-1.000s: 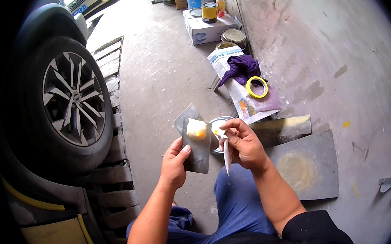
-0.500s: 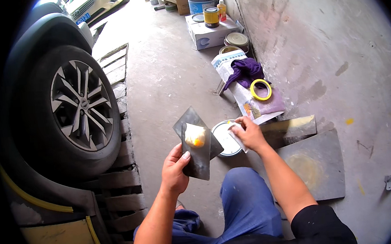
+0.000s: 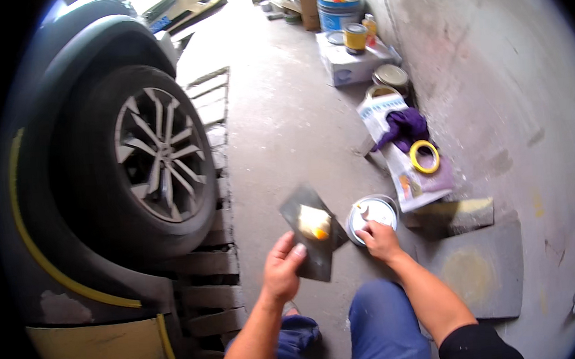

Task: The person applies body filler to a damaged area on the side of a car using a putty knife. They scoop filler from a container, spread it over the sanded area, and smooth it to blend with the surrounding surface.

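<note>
Head view. The left hand (image 3: 282, 273) grips a dark flat board (image 3: 310, 231) by its near edge, thumb on top and fingers closed beneath. The board is tilted and carries a pale yellow blob of filler (image 3: 314, 221) with an orange streak near its right edge. The right hand (image 3: 380, 240) reaches down into an open white tin (image 3: 372, 212) on the concrete floor (image 3: 284, 133), just right of the board. Its fingers are curled together at the tin's mouth; whether they pinch a tool cannot be told.

Risks, as judged:
- The board slopes, so the filler may slide off onto the floor or the blue trouser leg (image 3: 384, 319) below.
- The tin stands loose on the floor; a sideways pull by the right hand may tip it.
- The car wheel (image 3: 156, 163) and dark fender stand close on the left; a swing of the board may smear them.
- Further right, a purple rag (image 3: 402, 126) and a yellow tape roll (image 3: 424, 156) lie on a printed sheet, within reach of drips.
</note>
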A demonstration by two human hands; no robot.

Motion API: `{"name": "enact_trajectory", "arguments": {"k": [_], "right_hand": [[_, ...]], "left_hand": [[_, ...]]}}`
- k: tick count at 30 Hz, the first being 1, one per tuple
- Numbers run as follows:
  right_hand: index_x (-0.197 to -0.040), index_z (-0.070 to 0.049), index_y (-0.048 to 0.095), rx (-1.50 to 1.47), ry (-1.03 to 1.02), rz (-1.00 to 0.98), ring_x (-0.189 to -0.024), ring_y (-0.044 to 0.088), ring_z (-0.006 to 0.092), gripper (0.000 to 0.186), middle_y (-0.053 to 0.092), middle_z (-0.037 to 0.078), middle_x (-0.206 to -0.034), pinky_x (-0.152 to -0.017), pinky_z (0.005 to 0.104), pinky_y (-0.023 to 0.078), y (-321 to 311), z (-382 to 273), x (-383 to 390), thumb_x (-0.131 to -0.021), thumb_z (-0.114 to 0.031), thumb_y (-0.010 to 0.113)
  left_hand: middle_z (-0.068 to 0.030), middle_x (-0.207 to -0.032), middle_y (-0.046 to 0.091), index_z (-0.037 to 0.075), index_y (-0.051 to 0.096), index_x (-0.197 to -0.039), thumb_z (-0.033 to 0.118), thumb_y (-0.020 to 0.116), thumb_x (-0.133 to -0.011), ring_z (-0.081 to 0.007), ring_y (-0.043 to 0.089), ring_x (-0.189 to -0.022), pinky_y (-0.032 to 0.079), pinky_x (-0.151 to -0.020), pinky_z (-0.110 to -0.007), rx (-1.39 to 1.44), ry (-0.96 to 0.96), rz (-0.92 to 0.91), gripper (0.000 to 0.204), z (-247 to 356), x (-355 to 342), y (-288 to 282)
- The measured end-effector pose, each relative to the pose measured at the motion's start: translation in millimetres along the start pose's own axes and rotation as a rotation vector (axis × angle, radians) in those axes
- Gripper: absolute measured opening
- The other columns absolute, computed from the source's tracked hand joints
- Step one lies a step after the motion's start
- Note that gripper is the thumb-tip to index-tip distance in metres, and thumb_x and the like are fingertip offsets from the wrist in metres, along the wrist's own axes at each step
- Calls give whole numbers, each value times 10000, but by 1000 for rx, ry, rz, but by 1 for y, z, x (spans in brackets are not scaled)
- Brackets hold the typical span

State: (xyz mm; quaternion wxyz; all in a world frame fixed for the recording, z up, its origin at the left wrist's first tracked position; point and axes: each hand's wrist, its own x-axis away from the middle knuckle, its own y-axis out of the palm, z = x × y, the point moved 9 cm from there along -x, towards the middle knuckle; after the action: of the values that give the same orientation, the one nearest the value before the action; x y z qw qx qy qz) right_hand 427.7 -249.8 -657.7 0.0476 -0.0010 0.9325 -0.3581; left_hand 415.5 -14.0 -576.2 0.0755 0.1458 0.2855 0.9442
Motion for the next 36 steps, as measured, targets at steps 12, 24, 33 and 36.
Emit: {"name": "enact_trajectory", "arguments": {"k": [12, 24, 33, 36], "right_hand": [[-1271, 8, 485, -1573, 566, -563, -1042, 629, 214, 399, 621, 124, -1165, -889, 338, 516, -131, -264, 60, -918, -131, 608], [-1317, 28, 431, -1104, 8, -527, -1134, 535, 176, 519, 562, 100, -1233, -981, 319, 413, -404, -482, 69, -856, -99, 633], [-1267, 19, 416, -1019, -57, -794, -1107, 534, 159, 432, 554, 110, -1186, -944, 312, 435, -392, -591, 165, -886, -44, 608], [-1266, 7, 413, -997, -49, -869, -1065, 551, 151, 431, 566, 109, -1162, -914, 297, 450, -380, -614, 178, -884, -38, 607]], "left_hand": [[-103, -1253, 566, -53, 460, -1320, 88, 555, -932, -192, 537, -1148, 406, -1002, -335, 66, -289, -74, 423, 139, 152, 148], [-121, -1316, 534, 63, 457, -1344, 72, 498, -932, -295, 519, -1211, 419, -1027, -455, 264, 284, 80, 415, 355, 291, 298], [-103, -1399, 447, 109, 382, -1415, 236, 365, -1033, -254, 445, -1293, 425, -1030, -432, 410, 495, -31, 403, 394, 406, 346], [-70, -1306, 535, 78, 425, -1380, 331, 448, -1003, -181, 526, -1185, 498, -910, -348, -73, 503, 169, 455, 408, 437, 347]]}}
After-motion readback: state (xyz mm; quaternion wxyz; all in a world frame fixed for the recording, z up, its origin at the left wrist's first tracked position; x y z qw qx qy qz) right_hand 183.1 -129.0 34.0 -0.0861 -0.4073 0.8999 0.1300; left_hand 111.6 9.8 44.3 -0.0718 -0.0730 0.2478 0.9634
